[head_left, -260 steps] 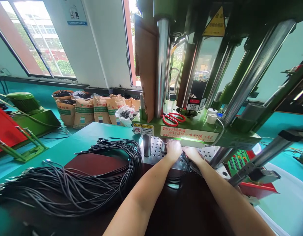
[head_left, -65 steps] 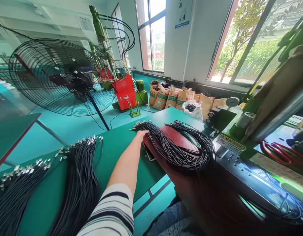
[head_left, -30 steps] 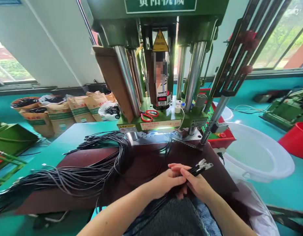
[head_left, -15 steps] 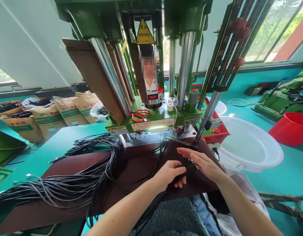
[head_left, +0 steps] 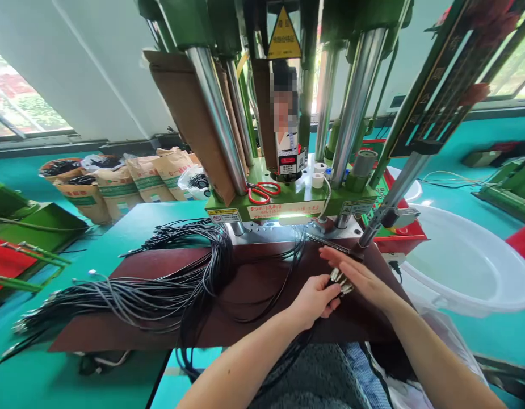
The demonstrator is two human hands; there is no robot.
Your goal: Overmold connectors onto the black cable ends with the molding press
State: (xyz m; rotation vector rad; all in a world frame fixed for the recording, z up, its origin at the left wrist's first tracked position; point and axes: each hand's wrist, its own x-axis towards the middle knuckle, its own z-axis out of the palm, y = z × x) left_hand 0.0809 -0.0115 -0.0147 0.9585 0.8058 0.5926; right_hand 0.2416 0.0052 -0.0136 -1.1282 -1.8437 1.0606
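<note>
My left hand (head_left: pixel 315 300) is closed around a bundle of black cables, whose silver metal connectors (head_left: pixel 341 280) stick out past the fingers. Flat and with its fingers stretched out, my right hand (head_left: pixel 364 277) lies against the connector ends. From my left hand the cables trail down toward my lap. Other black cables (head_left: pixel 283 278) run from the press's lower plate over the brown board (head_left: pixel 262 295). To the left, a thick bundle of black cables (head_left: pixel 160 292) spreads across the board, with connectors at its far left end.
The green press (head_left: pixel 288 199) stands ahead, with red-handled scissors (head_left: pixel 263 192) on its ledge. A metal strip (head_left: pixel 330 244) lies by its base. A white tub (head_left: pixel 462 261) is at right; paper sacks (head_left: pixel 113 187) stand at left. Behind the press is a person (head_left: pixel 285 113).
My view has swung left, so the scene sits further right. The connectors now show more plainly between my hands. My left hand still grips the cables and my right hand stays flat beside them.
</note>
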